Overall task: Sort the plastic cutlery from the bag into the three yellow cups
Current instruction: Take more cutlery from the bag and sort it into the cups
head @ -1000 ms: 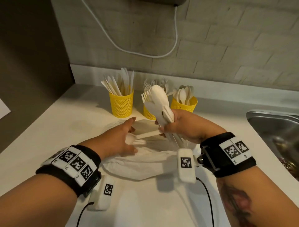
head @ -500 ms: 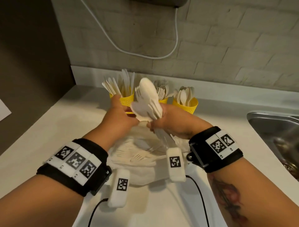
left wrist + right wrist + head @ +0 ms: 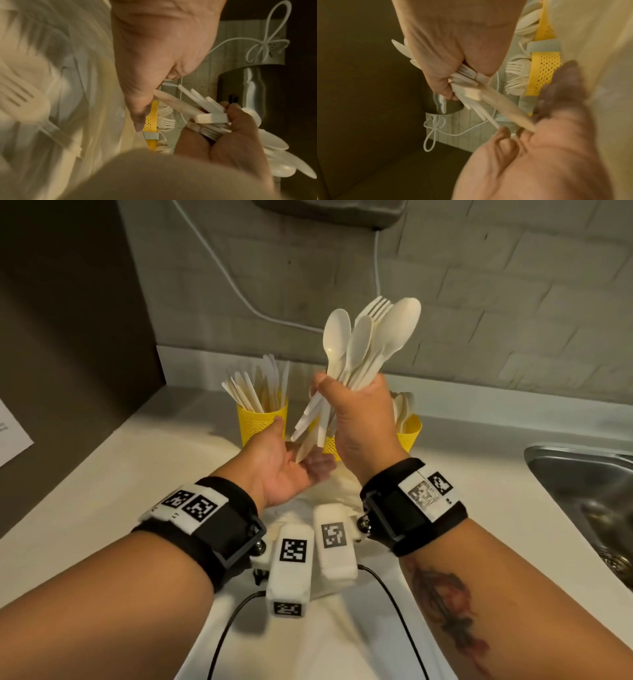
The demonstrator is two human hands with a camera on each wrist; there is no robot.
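My right hand [image 3: 356, 412] grips a bundle of white plastic cutlery [image 3: 368, 340], mostly spoons with one fork, heads up above the cups. Its handle ends fan out below the fist [image 3: 471, 86]. My left hand [image 3: 284, 463] lies palm up and open under them, and one handle tip [image 3: 164, 95] touches it. The left yellow cup [image 3: 262, 424] holds knives. My right hand mostly hides the middle cup [image 3: 328, 444], which holds forks [image 3: 517, 67]. The right cup [image 3: 410, 434] holds spoons. The white bag [image 3: 330, 494] lies on the counter under my wrists, with a fork [image 3: 22, 102] still in it.
A steel sink [image 3: 582, 494] is set into the counter at the right. A white cable [image 3: 239, 296] hangs on the brick wall below a metal unit [image 3: 325, 210]. A dark panel bounds the counter at the left, where a paper sheet [image 3: 10, 436] lies.
My right hand has lifted the bundle from just above the bag to well above the cups. My left hand has turned palm up under the handle ends.
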